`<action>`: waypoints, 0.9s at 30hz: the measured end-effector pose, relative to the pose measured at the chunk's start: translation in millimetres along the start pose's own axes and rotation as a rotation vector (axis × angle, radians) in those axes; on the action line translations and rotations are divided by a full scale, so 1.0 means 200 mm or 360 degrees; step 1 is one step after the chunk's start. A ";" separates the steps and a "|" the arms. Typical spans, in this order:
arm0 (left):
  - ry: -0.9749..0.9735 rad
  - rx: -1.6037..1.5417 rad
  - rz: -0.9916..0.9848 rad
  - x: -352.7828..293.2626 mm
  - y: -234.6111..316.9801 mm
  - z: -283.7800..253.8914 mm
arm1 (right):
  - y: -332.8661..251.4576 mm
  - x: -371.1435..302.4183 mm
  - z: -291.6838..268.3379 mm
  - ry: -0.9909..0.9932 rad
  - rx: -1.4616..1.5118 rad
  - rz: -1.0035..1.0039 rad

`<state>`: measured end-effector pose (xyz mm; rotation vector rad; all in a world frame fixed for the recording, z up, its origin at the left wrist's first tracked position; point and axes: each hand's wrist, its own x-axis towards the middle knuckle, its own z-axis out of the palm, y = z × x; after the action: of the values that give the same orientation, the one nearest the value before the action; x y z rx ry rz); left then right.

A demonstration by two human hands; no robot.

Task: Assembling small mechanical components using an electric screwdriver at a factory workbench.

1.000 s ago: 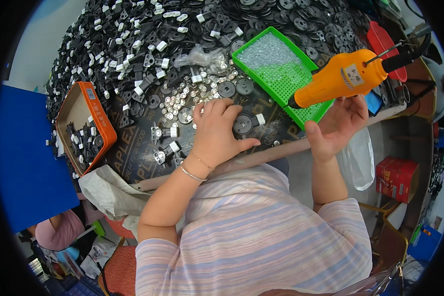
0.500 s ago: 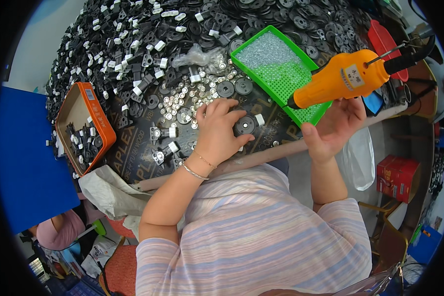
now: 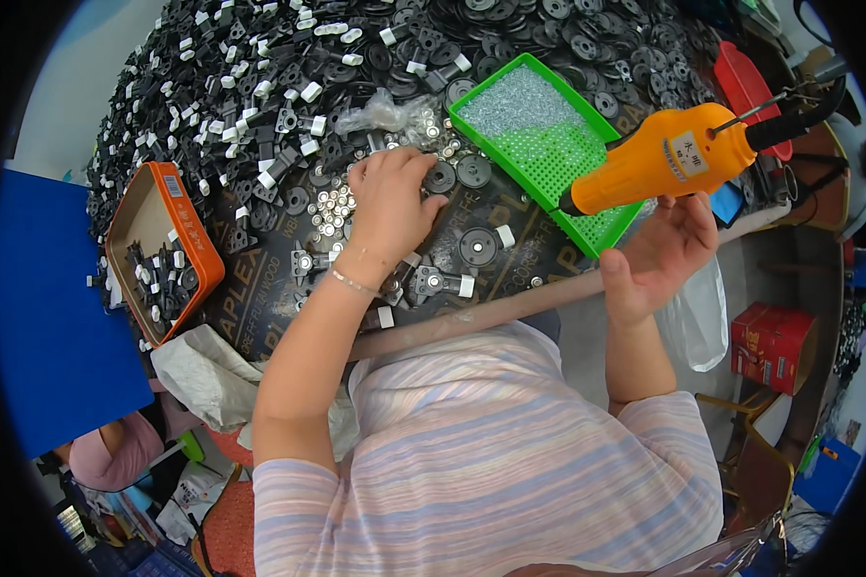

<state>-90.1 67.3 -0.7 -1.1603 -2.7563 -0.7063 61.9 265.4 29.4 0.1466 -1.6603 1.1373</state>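
Observation:
My left hand [image 3: 393, 207] reaches over a heap of small round metal caps [image 3: 335, 212], its thumb apart from the curved fingers; nothing shows in it, though the fingertips are partly hidden among the parts. Close to its thumb lie black wheels [image 3: 473, 171]. A black wheel with a white tab beside it [image 3: 478, 247] lies nearer to me. Black brackets with white ends [image 3: 441, 282] are by my left wrist. My right hand [image 3: 656, 264] is open, palm up, below the orange electric screwdriver [image 3: 659, 159]; whether its fingertips touch the tool I cannot tell.
A green perforated tray [image 3: 597, 125] of small silvery screws lies under the screwdriver's tip. At the left stands an orange box [image 3: 202, 245] with black-and-white parts. Piles of black parts [image 3: 260, 115] cover the far side. A red tray [image 3: 741, 82] sits at the far right.
My left hand has moved away from me and slightly left, off the wheel with the white tab and onto the metal caps. My right hand has shifted slightly, staying under the screwdriver.

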 end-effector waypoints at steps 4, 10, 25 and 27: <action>-0.0119 0.0064 0.0045 0.07 -0.01 0.05 | -0.01 0.00 -0.01 0.0016 -0.0069 -0.0024; -0.0211 0.0081 0.0076 0.08 -0.05 0.04 | -0.02 -0.04 -0.03 0.0029 -0.0206 -0.0235; 0.0379 -0.0597 0.0893 -0.33 0.12 -0.25 | -0.19 -0.19 0.28 -0.0966 0.0550 0.1205; 0.0290 -0.0419 0.0532 -0.37 0.08 -0.30 | -0.15 -0.18 0.27 -0.1162 0.0142 0.0842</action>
<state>-32.9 0.9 42.0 -1.4741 -2.2924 -1.0889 58.6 194.0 20.0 0.2015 -2.3795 1.6859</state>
